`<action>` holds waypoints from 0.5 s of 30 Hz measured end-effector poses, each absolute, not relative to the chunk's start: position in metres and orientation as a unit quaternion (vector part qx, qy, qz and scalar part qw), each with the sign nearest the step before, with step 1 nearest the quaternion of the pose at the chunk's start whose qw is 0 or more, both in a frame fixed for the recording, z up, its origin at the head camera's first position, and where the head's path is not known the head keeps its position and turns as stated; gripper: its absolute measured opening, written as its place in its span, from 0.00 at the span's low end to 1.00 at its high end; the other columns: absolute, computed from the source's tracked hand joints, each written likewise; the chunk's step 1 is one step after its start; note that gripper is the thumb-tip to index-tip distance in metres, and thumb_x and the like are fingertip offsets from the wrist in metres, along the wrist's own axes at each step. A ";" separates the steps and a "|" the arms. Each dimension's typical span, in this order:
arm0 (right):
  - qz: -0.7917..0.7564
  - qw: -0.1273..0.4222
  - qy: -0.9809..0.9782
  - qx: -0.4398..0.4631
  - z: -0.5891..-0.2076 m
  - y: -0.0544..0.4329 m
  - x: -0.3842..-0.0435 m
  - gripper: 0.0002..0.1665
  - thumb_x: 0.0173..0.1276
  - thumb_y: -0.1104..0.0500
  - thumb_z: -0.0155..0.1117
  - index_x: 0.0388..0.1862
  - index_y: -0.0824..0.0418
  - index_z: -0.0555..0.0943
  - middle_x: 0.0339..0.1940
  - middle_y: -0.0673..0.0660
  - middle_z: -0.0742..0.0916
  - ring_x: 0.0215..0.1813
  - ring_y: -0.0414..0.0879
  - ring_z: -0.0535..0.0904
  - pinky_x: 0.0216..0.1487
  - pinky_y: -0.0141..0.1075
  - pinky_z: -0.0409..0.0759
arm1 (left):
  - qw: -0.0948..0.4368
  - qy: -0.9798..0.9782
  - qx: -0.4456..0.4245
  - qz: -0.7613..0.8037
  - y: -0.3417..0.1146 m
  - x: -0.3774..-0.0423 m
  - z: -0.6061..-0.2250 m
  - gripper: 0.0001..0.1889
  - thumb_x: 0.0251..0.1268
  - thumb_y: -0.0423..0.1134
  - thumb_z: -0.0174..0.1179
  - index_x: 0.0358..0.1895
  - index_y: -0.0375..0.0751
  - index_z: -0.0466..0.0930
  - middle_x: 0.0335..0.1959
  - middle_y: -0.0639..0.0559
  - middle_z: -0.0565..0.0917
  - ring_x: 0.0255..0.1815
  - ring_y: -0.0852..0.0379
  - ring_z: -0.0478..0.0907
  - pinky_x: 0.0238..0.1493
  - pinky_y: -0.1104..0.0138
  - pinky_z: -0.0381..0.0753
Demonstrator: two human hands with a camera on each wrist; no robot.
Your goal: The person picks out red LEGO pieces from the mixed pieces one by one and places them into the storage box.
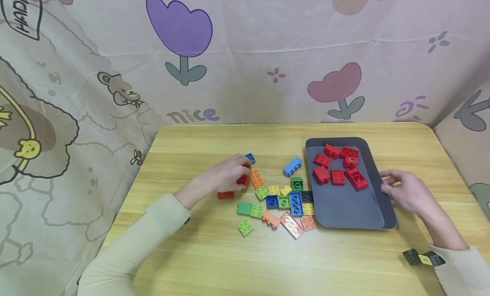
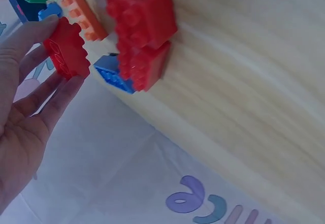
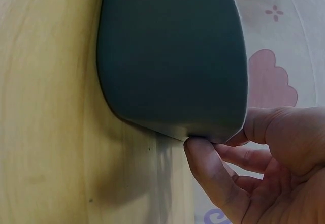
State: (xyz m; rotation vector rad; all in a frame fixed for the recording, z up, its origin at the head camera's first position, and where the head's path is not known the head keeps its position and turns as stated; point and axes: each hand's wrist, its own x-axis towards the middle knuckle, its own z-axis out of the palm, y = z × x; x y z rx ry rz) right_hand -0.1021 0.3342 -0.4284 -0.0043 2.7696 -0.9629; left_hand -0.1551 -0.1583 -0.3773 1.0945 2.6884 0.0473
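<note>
In the head view my left hand (image 1: 231, 172) is over the left side of the brick group. Its thumb and fingertips pinch a red toy building brick (image 2: 68, 51), studs facing away from the palm in the left wrist view. Close by are two more red bricks, a larger one (image 2: 144, 13) and a smaller one (image 2: 150, 66), beside a blue brick (image 2: 112, 74). On the right, my right hand (image 1: 405, 189) grips the right edge of a dark grey tray (image 1: 350, 211) between thumb and fingers. Several red bricks (image 1: 337, 177) lie in the tray's far half.
Left of the tray, loose bricks spread over the wooden table (image 1: 214, 253): green (image 1: 246, 227), orange (image 1: 271, 219), yellow (image 1: 273, 190) and blue (image 1: 292, 166) ones. A printed cloth (image 1: 245, 75) hangs behind the table's far edge.
</note>
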 end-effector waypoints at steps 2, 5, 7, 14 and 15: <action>-0.327 0.106 0.939 -0.001 -0.428 0.334 -0.102 0.26 0.73 0.67 0.62 0.67 0.78 0.73 0.48 0.77 0.85 0.32 0.42 0.84 0.27 0.34 0.84 | 0.113 0.918 0.379 0.011 -0.155 -0.156 -0.374 0.17 0.63 0.42 0.76 0.54 0.43 0.90 0.68 0.41 0.81 0.68 0.44 0.77 0.70 0.55 0.82; -0.327 0.107 0.939 0.001 -0.428 0.334 -0.102 0.26 0.73 0.67 0.62 0.67 0.78 0.73 0.48 0.77 0.85 0.32 0.42 0.84 0.27 0.34 0.84 | 0.102 0.916 0.389 0.002 -0.151 -0.157 -0.368 0.15 0.64 0.42 0.75 0.52 0.44 0.90 0.67 0.42 0.82 0.65 0.46 0.78 0.68 0.57 0.83; -0.327 0.108 0.939 0.001 -0.428 0.334 -0.102 0.27 0.73 0.67 0.62 0.67 0.78 0.73 0.48 0.77 0.85 0.32 0.42 0.84 0.27 0.34 0.84 | 0.097 0.914 0.395 -0.001 -0.147 -0.157 -0.364 0.14 0.65 0.42 0.75 0.52 0.44 0.91 0.66 0.43 0.82 0.65 0.46 0.77 0.69 0.57 0.83; -0.328 0.108 0.939 0.003 -0.428 0.334 -0.102 0.26 0.73 0.67 0.62 0.67 0.78 0.73 0.49 0.77 0.85 0.32 0.42 0.84 0.27 0.33 0.84 | 0.094 0.903 0.420 -0.003 -0.132 -0.157 -0.351 0.12 0.67 0.41 0.74 0.50 0.45 0.91 0.67 0.44 0.82 0.66 0.47 0.77 0.69 0.59 0.82; -0.328 0.108 0.938 0.003 -0.428 0.334 -0.102 0.26 0.73 0.67 0.62 0.67 0.78 0.73 0.49 0.77 0.84 0.32 0.42 0.84 0.27 0.33 0.84 | 0.095 0.902 0.422 -0.005 -0.129 -0.157 -0.350 0.12 0.67 0.42 0.73 0.51 0.46 0.91 0.67 0.44 0.82 0.66 0.47 0.77 0.70 0.60 0.82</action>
